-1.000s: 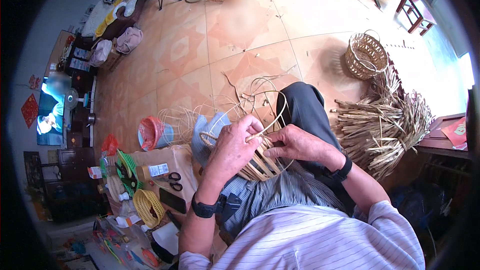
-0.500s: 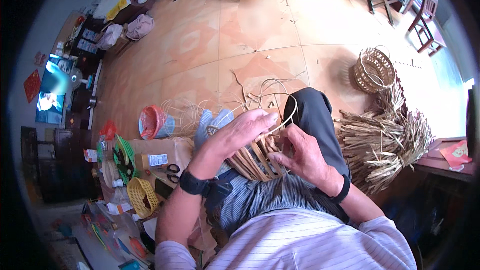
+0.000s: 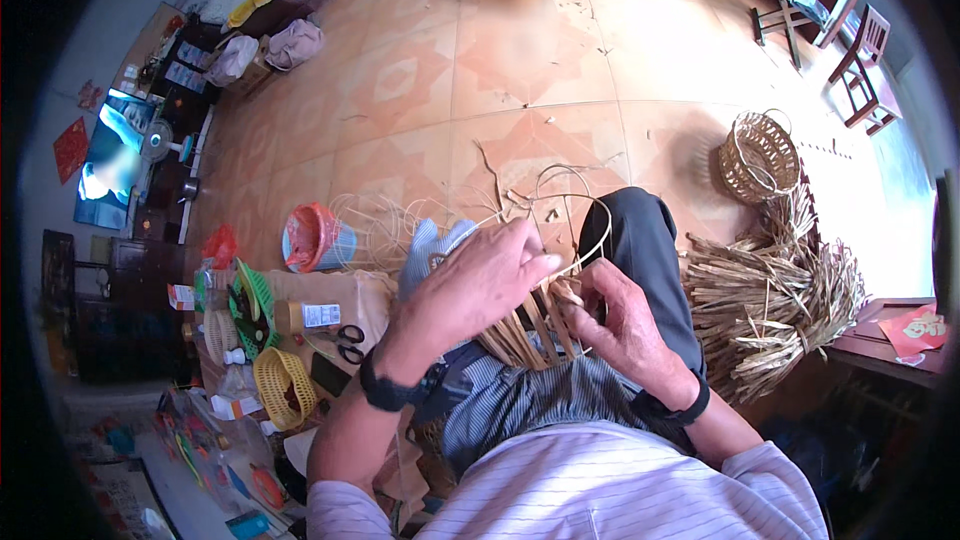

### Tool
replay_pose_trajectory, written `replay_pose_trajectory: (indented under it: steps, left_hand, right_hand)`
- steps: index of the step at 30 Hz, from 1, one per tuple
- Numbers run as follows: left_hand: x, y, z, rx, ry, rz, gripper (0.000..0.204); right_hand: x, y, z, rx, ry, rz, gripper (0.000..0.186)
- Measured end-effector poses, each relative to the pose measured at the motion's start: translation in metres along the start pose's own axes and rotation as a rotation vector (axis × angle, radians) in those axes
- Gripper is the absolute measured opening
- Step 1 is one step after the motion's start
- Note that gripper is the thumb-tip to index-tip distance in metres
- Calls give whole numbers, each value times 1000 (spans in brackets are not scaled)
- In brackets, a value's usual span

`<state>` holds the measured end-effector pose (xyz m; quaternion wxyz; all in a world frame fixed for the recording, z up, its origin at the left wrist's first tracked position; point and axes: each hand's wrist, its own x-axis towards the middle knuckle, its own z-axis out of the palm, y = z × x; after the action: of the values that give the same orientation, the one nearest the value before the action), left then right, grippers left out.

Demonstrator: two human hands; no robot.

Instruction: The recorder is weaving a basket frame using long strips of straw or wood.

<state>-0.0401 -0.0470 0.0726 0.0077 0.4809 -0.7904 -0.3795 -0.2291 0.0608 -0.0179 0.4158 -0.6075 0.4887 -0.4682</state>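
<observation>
I've got the left hand [image 3: 480,275] curled over the basket [image 3: 527,338] (can't tell its grip), right hand [image 3: 635,328] pinching a strip [image 3: 566,290], scissors [image 3: 350,344] on the desk [image 3: 340,290].

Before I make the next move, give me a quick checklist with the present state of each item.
1. Right hand at the flat strips: ok, its fingers are by their upper ends.
2. Left hand firmly closed on something: cannot tell, its own back hides the hold.
3. Thin loop clear of the hands: not ok, it curves up from right between them.
4. Scissors away from both hands: ok, they lie off to the left on the tan cover.
5. Dry bundle apart from the right hand: ok, it lies farther right.
</observation>
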Motion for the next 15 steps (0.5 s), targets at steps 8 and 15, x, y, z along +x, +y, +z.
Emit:
replay_pose_trajectory:
  steps: [8,15]
  left_hand:
    - [-38,-20,56,149,503,282,23]
    - [-39,-37,89,308,684,399,21]
  right_hand:
    - [-3,-16,-10,272,-265,404,23]
    - [-22,-5,-17,90,-355,315,37]
